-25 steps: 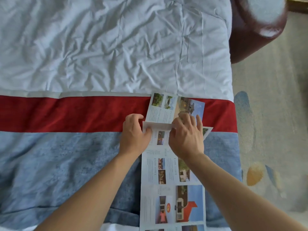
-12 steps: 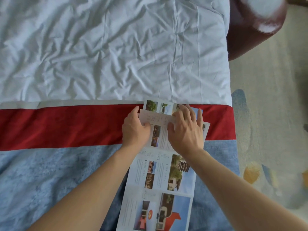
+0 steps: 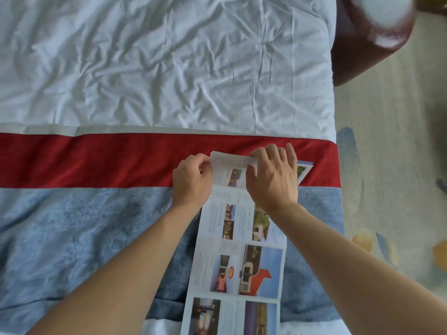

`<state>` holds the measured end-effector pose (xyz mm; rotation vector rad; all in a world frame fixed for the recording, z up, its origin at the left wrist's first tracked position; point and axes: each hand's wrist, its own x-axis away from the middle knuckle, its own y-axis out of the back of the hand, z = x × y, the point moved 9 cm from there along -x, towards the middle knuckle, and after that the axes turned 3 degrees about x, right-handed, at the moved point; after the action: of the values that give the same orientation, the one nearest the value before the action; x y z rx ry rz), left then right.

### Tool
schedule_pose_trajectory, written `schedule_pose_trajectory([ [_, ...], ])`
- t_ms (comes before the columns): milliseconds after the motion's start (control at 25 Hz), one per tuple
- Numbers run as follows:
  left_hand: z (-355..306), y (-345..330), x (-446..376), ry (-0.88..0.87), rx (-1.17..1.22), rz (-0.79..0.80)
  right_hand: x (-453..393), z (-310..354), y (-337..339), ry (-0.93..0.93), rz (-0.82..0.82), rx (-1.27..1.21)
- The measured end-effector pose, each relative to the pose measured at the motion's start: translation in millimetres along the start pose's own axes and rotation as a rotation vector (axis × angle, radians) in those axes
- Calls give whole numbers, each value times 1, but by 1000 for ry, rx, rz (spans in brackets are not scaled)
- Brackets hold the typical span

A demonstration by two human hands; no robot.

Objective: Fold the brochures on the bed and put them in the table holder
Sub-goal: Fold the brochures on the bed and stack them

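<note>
A long printed brochure (image 3: 238, 257) with several photo panels lies lengthwise on the bed, running from the red stripe down to the near edge of the view. Its far panel is folded back over the panel beneath. My left hand (image 3: 192, 181) pinches the left end of that fold. My right hand (image 3: 272, 177) lies across the folded panel with its fingers at the crease, covering most of it. A corner of the panel underneath (image 3: 303, 170) sticks out to the right of my right hand. No table holder is in view.
The bed has a rumpled white sheet (image 3: 164, 61), a red band (image 3: 84, 160) and a blue-grey throw (image 3: 79, 233). A dark red rounded piece of furniture (image 3: 358, 47) stands at the bed's far right corner. Patterned carpet (image 3: 391, 165) lies along the right.
The far panel has come over onto the one beneath, hiding the photo panel that showed beyond my hands. Both hands moved slightly away from me along the brochure.
</note>
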<state>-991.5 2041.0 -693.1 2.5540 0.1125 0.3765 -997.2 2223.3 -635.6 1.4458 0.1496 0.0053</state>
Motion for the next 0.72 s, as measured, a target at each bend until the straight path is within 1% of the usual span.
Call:
schedule_pose_trajectory([
  [120, 7, 8, 27, 46, 59, 26, 33, 11, 6, 9, 51, -34],
  [240, 24, 12, 53, 135, 113, 70, 78, 21, 2, 14, 114, -28],
  [320, 36, 6, 67, 166, 77, 131, 106, 22, -12, -6, 202, -5],
  [360, 42, 1, 72, 148, 30, 165, 120, 23, -22, -19, 267, 12],
  [480, 54, -12, 83, 12, -162, 244, 144, 21, -46, -48, 403, 25],
  [600, 48, -18, 81, -172, -352, 242, 140, 15, -52, -65, 397, 30],
  [680, 40, -32, 79, -313, -518, 315, 127, 8, -54, -79, 386, 30],
  [720, 38, -40, 78, -353, -593, 363, 120, 6, -56, -79, 396, 34],
])
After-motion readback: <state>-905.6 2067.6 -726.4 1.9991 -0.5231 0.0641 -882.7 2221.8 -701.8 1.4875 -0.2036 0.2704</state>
